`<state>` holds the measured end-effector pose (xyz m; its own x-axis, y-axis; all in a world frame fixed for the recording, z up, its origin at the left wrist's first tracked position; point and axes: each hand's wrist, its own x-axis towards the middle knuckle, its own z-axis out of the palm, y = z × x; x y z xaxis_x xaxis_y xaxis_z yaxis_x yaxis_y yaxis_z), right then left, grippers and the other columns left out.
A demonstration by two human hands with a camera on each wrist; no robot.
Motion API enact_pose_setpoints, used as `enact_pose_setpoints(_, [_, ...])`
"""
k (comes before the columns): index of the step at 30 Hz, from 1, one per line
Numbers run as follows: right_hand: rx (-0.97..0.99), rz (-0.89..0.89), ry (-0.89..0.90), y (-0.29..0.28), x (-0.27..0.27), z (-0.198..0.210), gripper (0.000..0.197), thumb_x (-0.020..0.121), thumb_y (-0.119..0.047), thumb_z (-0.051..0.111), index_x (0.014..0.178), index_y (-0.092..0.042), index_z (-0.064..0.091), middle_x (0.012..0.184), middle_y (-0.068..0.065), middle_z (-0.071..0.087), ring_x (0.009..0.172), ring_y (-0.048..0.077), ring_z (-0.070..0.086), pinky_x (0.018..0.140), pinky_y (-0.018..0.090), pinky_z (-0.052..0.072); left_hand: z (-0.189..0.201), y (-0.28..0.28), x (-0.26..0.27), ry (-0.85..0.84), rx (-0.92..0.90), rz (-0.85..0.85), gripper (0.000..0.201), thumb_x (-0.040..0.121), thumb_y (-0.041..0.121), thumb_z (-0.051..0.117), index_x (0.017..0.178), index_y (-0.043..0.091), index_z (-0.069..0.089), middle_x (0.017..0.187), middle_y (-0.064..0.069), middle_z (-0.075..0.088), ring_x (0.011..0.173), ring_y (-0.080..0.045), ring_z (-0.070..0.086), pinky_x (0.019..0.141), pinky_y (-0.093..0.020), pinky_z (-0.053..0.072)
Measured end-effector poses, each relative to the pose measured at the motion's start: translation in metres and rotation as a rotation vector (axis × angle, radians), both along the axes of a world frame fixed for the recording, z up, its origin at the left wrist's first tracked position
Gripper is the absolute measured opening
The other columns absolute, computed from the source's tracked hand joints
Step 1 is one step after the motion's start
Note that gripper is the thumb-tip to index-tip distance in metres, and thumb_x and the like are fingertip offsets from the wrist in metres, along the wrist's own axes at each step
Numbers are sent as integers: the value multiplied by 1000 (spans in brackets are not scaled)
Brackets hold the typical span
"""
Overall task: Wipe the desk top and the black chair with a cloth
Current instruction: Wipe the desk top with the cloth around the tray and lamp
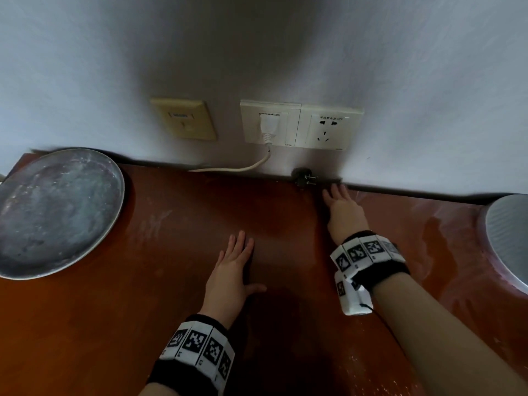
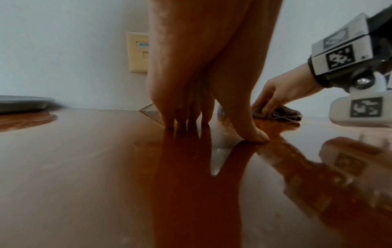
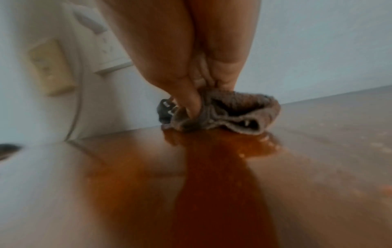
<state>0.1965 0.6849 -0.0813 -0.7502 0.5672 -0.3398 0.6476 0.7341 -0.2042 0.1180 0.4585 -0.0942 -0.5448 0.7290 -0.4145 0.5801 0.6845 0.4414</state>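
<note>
The desk top [image 1: 143,324] is glossy reddish-brown wood. My left hand [image 1: 233,267] lies flat on it near the middle, fingers straight, and holds nothing. In the left wrist view the left hand's fingertips [image 2: 186,123] and thumb touch the wood. My right hand [image 1: 341,208] reaches to the back edge by the wall. It grips a crumpled grey-brown cloth [image 3: 233,114] and presses it onto the desk; the same cloth [image 2: 282,114] shows under those fingers in the left wrist view. The head view hides the cloth under the hand. No black chair is in view.
A black plug [image 1: 304,177] lies at the wall just left of my right hand. A round grey plate [image 1: 54,210] sits at the desk's left, a white round object [image 1: 511,238] at the right edge. Wall sockets [image 1: 300,125] hold a white cable [image 1: 243,167].
</note>
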Motion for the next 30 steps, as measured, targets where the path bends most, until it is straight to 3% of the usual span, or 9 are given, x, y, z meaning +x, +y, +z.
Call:
enact_pose_setpoints(4, [-46, 238, 30, -2, 3, -5, 65, 92, 3, 40, 150, -17, 17, 158, 3, 4, 146, 15, 1, 114, 27, 15, -1, 1, -1, -8, 8, 0, 99, 80, 37, 70, 150, 27, 0, 145, 13, -22, 131, -1, -23, 113, -25, -8])
enact_pose_setpoints(9, [30, -29, 76, 16, -7, -8, 62, 91, 2, 43, 148, -16, 26, 158, 3, 13, 146, 18, 6, 113, 41, 22, -2, 0, 0, -3, 16, 1, 99, 79, 36, 71, 150, 27, 2, 154, 9, -16, 132, -1, -23, 113, -25, -8])
enact_pose_setpoints(12, [-17, 131, 77, -10, -8, -13, 57, 95, -4, 40, 148, -15, 23, 158, 3, 9, 146, 18, 3, 115, 35, 24, -4, 0, 0, 0, 20, 4, 99, 79, 37, 71, 150, 27, 2, 150, 12, -19, 132, -1, -23, 113, -25, -8])
enact_pose_setpoints(15, [-65, 265, 66, -5, 0, -14, 61, 94, 0, 40, 149, -17, 20, 158, 2, 6, 146, 15, 2, 114, 26, 16, -4, 0, 0, 0, 23, 4, 99, 79, 37, 71, 150, 27, 2, 148, 13, -20, 132, -1, -22, 113, -25, -8])
enact_pose_setpoints(19, [-12, 7, 86, 32, 5, -10, 58, 94, -3, 42, 147, -18, 27, 158, 3, 14, 145, 18, 10, 114, 35, 20, -4, -1, 0, 6, 18, 8, 98, 80, 36, 71, 150, 27, 3, 147, 14, -20, 133, -2, -22, 114, -26, -7])
enact_pose_setpoints(21, [24, -41, 67, 32, 4, -8, 58, 94, -3, 43, 148, -17, 26, 158, 3, 13, 145, 19, 8, 114, 40, 21, -5, 0, 0, 11, 12, 6, 98, 80, 36, 70, 150, 27, 2, 146, 14, -21, 134, -2, -21, 115, -27, -7])
enact_pose_setpoints(27, [-75, 371, 85, -10, 31, -13, 64, 93, 5, 37, 150, -15, 13, 158, 2, -1, 146, 16, -4, 117, 26, 12, -3, -1, 0, 1, 23, -8, 97, 81, 36, 69, 150, 26, 2, 152, 11, -18, 132, -1, -21, 114, -26, -6])
enact_pose_setpoints(30, [-58, 146, 93, 26, 48, -13, 70, 88, 10, 40, 149, -14, 16, 158, 5, 2, 146, 17, 0, 115, 24, 9, 1, -4, 2, 13, 6, -34, 93, 85, 38, 65, 150, 26, 0, 150, 13, -20, 133, -1, -20, 115, -26, -4])
